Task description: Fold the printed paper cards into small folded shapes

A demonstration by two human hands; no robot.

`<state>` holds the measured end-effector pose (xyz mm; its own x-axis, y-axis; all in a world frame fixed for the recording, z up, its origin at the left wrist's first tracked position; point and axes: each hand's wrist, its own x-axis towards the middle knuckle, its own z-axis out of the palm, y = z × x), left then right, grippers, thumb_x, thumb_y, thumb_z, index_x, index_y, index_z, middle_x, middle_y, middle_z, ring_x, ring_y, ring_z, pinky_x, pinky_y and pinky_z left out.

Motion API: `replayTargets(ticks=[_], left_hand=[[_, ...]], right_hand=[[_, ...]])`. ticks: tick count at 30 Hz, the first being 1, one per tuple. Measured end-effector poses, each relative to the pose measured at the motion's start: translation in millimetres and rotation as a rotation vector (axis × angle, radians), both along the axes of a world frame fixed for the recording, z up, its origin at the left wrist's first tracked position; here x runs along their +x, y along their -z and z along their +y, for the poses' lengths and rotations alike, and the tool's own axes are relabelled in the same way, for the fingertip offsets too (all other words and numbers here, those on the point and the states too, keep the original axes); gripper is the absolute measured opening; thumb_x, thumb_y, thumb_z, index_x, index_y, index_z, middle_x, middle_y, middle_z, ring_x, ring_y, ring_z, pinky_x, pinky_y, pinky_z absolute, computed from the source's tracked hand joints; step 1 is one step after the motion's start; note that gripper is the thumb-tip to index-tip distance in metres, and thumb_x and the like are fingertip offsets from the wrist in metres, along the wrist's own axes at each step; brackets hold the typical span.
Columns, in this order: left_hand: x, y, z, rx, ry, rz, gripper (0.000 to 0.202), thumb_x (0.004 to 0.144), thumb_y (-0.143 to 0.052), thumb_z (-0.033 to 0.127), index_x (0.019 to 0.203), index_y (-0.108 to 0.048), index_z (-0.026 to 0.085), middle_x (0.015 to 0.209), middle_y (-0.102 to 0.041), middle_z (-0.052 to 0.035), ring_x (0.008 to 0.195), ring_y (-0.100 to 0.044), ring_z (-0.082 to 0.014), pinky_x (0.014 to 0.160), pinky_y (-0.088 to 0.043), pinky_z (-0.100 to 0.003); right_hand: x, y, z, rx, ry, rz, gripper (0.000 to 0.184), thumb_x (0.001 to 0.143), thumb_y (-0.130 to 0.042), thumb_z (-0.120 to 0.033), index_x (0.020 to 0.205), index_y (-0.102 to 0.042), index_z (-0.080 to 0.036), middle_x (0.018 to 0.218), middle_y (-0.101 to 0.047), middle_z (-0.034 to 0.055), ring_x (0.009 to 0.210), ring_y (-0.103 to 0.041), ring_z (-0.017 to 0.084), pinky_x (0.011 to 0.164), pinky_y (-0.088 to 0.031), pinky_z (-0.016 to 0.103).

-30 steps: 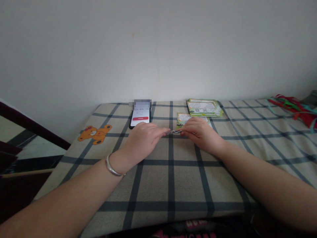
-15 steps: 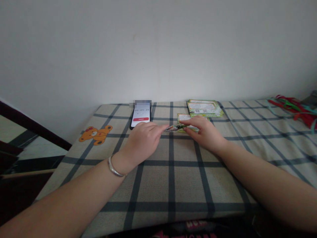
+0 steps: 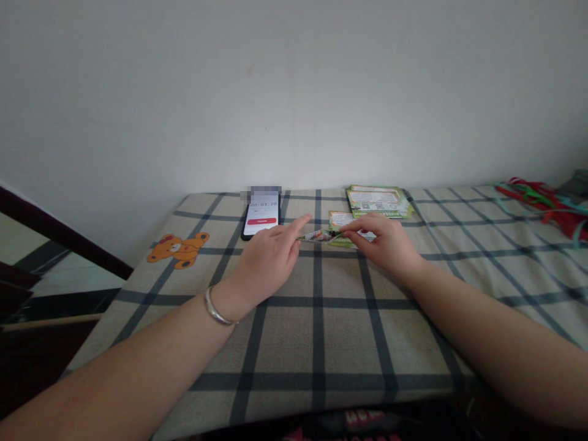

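Observation:
A small piece of printed paper (image 3: 319, 236), creased and seen nearly edge-on, stretches between my hands over the cloth. My left hand (image 3: 271, 257), with a silver bangle at the wrist, pinches its left end while the index finger points outward. At the other end, the thumb and fingertips of my right hand (image 3: 379, 239) are closed on the paper. Partly hidden behind my right hand lies a green-bordered printed card (image 3: 340, 218). Beyond it, a stack of similar cards (image 3: 375, 199) rests close to the wall.
A phone (image 3: 261, 214) showing a running timer lies past my left hand. A bear-shaped sticker (image 3: 178, 250) is on the checked tablecloth (image 3: 294, 343) at left. Red and green straps or ribbons (image 3: 544, 202) lie heaped at far right. The wall (image 3: 303, 92) borders the table's far edge.
My left index finger has lifted off the paper and now points outward. The right-hand fingers have drawn together into a tighter pinch, and the paper has shifted slightly left.

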<state>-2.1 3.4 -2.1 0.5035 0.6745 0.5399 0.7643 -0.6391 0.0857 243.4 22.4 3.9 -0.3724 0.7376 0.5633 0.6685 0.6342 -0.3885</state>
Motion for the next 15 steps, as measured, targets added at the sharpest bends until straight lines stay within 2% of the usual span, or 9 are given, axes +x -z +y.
replayTargets(ticks=[2, 5, 6, 8, 13, 15], left_hand=[[0, 0.8, 0, 0.011, 0.005, -0.054, 0.045, 0.091, -0.047, 0.015, 0.134, -0.037, 0.011, 0.105, -0.066, -0.0113, 0.096, -0.062, -0.0226, 0.085, -0.051, -0.04], [1, -0.7, -2, 0.005, -0.002, -0.066, 0.022, 0.088, -0.049, 0.014, 0.11, -0.052, 0.01, 0.098, -0.063, -0.0106, 0.091, -0.06, -0.0219, 0.082, -0.051, -0.038], [2, -1.5, -2, -0.012, 0.003, -0.034, 0.014, 0.088, -0.048, 0.013, 0.1, -0.055, 0.012, 0.094, -0.062, -0.0096, 0.089, -0.059, -0.0216, 0.08, -0.051, -0.037], [3, -2.6, -3, -0.059, 0.062, 0.052, 0.011, 0.088, -0.047, 0.013, 0.09, -0.058, 0.014, 0.093, -0.061, -0.0075, 0.09, -0.057, -0.0209, 0.081, -0.049, -0.037], [4, 2.1, -3, -0.134, 0.187, 0.189, 0.019, 0.089, -0.051, 0.016, 0.105, -0.061, 0.016, 0.11, -0.061, -0.007, 0.102, -0.055, -0.022, 0.09, -0.047, -0.04], [3, 4.1, -2, -0.137, 0.201, 0.207, 0.021, 0.09, -0.051, 0.016, 0.108, -0.062, 0.017, 0.114, -0.061, -0.0063, 0.106, -0.054, -0.0223, 0.093, -0.046, -0.041]], right_hand=[[1, 1.5, 2, -0.044, 0.037, 0.022, 0.016, 0.087, -0.059, -0.026, 0.091, -0.073, -0.023, 0.088, -0.074, 0.0032, 0.079, -0.065, 0.018, 0.068, -0.049, 0.03], [4, 2.2, 6, -0.063, 0.127, 0.024, 0.018, 0.087, -0.059, -0.029, 0.093, -0.074, -0.023, 0.088, -0.074, 0.0033, 0.07, -0.064, 0.017, 0.063, -0.048, 0.029], [5, 1.9, 8, -0.047, 0.168, -0.001, 0.019, 0.087, -0.059, -0.03, 0.094, -0.074, -0.023, 0.088, -0.074, 0.0039, 0.07, -0.063, 0.017, 0.064, -0.048, 0.03], [7, 0.8, 10, 0.024, 0.249, -0.091, 0.02, 0.086, -0.059, -0.03, 0.095, -0.075, -0.022, 0.09, -0.074, 0.0053, 0.08, -0.063, 0.021, 0.071, -0.047, 0.033], [2, -1.5, 16, -0.026, 0.352, -0.174, 0.017, 0.084, -0.062, -0.034, 0.092, -0.074, -0.025, 0.084, -0.072, 0.0031, 0.082, -0.062, 0.021, 0.069, -0.044, 0.031], [-3, -2.7, 18, -0.063, 0.383, -0.218, 0.014, 0.083, -0.063, -0.035, 0.089, -0.073, -0.027, 0.085, -0.071, 0.0023, 0.082, -0.061, 0.02, 0.067, -0.042, 0.03]])
